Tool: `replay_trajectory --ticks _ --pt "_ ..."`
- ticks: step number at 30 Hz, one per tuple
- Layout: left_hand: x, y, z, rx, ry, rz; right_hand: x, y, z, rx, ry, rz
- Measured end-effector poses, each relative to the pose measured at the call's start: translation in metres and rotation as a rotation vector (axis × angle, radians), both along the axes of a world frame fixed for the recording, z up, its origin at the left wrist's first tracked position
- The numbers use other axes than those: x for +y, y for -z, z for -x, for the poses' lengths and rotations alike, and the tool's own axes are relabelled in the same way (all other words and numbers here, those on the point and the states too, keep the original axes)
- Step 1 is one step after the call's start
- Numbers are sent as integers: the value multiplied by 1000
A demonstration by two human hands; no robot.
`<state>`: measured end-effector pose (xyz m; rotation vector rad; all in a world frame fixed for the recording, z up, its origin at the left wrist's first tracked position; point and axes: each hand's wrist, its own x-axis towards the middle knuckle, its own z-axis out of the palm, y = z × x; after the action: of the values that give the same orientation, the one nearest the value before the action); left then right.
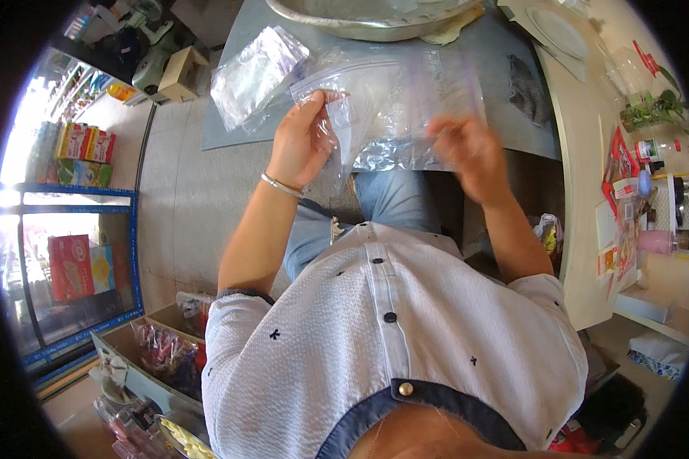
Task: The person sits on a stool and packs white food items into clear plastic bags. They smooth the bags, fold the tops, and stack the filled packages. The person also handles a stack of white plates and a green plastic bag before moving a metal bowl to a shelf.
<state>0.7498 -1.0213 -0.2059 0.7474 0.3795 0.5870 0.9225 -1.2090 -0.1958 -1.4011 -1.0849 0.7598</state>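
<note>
Before me on a grey tabletop (235,123) lie several flat, clear plastic zip bags (402,109) with purple-tinted closure strips. My left hand (304,140), a metal bangle at its wrist, grips a clear zip bag (350,123) between thumb and fingers. A whitish panel shows on this bag. My right hand (473,158) is blurred by motion over the right edge of the spread bags; its fingers look curled, and whether they hold anything cannot be made out. At the far left of the tabletop rests a stack of folded clear bags (258,77).
A large metal basin (373,28) stands at the far edge, with a dark cloth (525,89) to its right. A pale counter (580,229) with bottles and packets runs along my right. At lower left is an open box (155,356) of wrapped goods; a wooden stool (182,73) stands farther off.
</note>
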Motion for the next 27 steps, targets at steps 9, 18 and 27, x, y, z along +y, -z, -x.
replay_trajectory --ticks 9,18,27 --pt "-12 3 -14 74 89 -105 50 29 -20 395 -45 -203" --pt "12 33 -41 485 -23 -634 35 51 -154 -1256 820 -26" --pt "-4 46 -26 837 -295 -1985 -15 113 -247 -1072 828 430"
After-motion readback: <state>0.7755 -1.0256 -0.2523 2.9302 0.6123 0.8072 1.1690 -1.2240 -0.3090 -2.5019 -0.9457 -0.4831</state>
